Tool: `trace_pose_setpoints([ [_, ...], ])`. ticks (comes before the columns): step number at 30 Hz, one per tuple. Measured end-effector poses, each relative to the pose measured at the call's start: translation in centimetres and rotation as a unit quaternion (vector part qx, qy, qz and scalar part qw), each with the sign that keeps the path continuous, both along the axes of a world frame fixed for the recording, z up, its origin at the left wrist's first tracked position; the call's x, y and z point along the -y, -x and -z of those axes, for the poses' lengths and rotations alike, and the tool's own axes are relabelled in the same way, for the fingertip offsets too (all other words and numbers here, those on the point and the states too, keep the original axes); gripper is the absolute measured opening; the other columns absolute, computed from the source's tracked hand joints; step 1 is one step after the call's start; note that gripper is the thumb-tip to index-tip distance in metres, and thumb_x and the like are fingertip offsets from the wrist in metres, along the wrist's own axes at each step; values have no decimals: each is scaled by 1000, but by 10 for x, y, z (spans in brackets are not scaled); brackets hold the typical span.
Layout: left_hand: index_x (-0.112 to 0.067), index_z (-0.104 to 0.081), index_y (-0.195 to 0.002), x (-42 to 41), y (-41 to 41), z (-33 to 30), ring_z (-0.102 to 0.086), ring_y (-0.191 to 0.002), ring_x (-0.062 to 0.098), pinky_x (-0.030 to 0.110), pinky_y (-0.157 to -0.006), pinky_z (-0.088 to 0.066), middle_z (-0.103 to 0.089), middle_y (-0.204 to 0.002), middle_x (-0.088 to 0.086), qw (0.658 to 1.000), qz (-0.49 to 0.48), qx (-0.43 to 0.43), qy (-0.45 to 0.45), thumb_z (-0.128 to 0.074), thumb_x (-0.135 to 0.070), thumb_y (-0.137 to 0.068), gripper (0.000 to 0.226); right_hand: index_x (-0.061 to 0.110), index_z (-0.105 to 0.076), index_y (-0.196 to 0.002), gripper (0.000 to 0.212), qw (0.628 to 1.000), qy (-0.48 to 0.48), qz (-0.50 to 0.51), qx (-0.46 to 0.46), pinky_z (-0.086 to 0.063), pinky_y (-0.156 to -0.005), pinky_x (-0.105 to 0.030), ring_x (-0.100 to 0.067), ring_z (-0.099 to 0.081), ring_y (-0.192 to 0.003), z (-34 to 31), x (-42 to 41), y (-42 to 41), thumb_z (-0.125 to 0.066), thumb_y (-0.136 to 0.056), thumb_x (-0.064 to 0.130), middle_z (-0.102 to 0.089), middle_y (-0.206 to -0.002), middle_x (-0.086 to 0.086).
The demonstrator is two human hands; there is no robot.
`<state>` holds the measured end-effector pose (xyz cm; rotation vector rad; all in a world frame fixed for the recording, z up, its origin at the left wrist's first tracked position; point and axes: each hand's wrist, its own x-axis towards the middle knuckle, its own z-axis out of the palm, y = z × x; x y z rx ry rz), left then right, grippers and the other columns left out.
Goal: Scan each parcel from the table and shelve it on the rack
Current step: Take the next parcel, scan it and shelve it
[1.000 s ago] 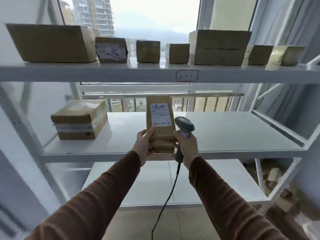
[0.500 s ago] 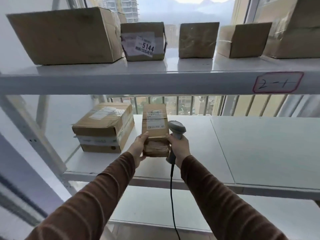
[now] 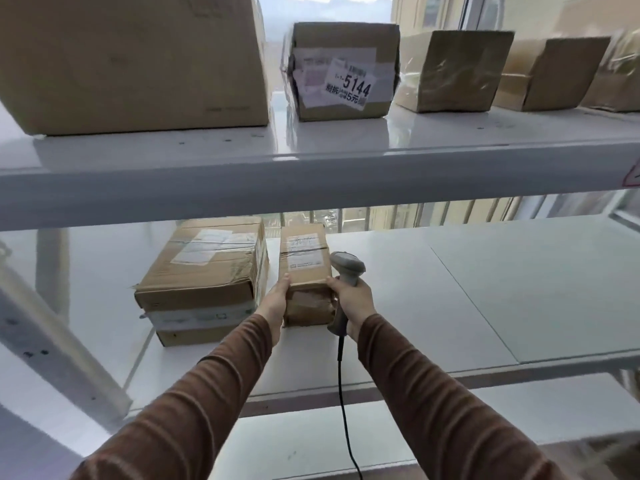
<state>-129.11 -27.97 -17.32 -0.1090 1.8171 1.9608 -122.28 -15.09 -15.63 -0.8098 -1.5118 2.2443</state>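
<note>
Parcel [image 3: 304,271] between left hand [image 3: 275,299] and scanner-gripping right hand [image 3: 353,299]

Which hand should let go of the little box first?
The right hand, probably: it also grips the scanner, so only its fingertips touch the parcel. The left hand can steady it.
</note>
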Motion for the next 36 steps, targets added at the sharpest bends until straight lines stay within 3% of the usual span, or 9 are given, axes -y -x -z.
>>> trace_pose_setpoints([
  [4,-17,-63,-134,2,12,2,-75,-66,8,16,-54,-52,-77,-87,-4,1000,2,5,-17,-44,-52,-105,49,6,-65,-96,7,1000,-8,17,6,-60,-89,-57,-34,-69,-83,-1,9,7,-71,-93,3,-70,-94,-20],
  [9,-17,-47,-150,3,19,3,-62,-123,26,43,-114,-42,-60,-143,8,999,28,12,-22,-40,-60,-103,64,4,-65,-102,12,999,-33,38,17,-62,-81,-49,-32,-68,-81,-4,12,12,-73,-92,4,-69,-95,-19],
  [13,-21,-13,-164,7,14,-8,-26,-153,27,46,-125,-21,-23,-168,4,998,19,-57,15,-42,-56,-103,75,13,-64,-88,11,997,-65,49,16,-50,-50,-18,-4,-63,-53,-2,10,11,-74,-92,8,-64,-77,-2],
  [15,-20,-6,-164,9,10,-18,-17,-156,25,44,-127,-16,-14,-170,4,991,18,-124,47,-44,-51,-105,77,16,-64,-87,12,994,-90,55,14,-53,-62,-19,-5,-65,-65,-1,8,7,-75,-92,13,-65,-79,2],
  [17,-15,-5,-164,7,6,-30,-9,-158,22,43,-128,-11,-8,-171,6,971,27,-216,99,-45,-43,-106,75,14,-67,-98,12,990,-123,63,16,-55,-89,-35,-18,-66,-90,-3,5,1,-76,-92,19,-67,-90,3],
  [19,-13,-10,-163,4,-2,-43,-9,-158,21,42,-129,-10,-10,-171,6,942,38,-307,131,-46,-37,-107,71,10,-67,-112,25,986,-147,83,13,-52,-100,-44,-25,-65,-102,-8,2,-8,-75,-93,24,-68,-97,3],
  [24,-17,-26,-161,-24,-32,-63,-27,-153,21,29,-118,-21,-29,-167,4,915,74,-385,98,-53,-30,-105,64,10,-66,-115,27,972,-192,133,-23,-58,-83,-43,-22,-67,-85,-29,-11,-47,-73,-94,26,-70,-92,0],
  [32,-20,-39,-156,-127,-118,-62,-38,-148,20,46,-122,-32,-38,-162,0,916,227,-329,21,-58,-33,-102,58,23,-64,-123,30,933,-273,236,9,-60,-75,-36,-11,-75,-68,-50,-77,-173,-72,-94,28,-75,-105,0],
  [36,-17,-43,-153,-187,-185,-60,-42,-145,19,45,-122,-33,-43,-159,0,903,313,-294,-24,-61,-28,-101,56,29,-64,-109,20,903,-271,332,27,-51,-55,-26,-13,-73,-64,-50,-118,-259,-75,-92,30,-74,-95,1],
])
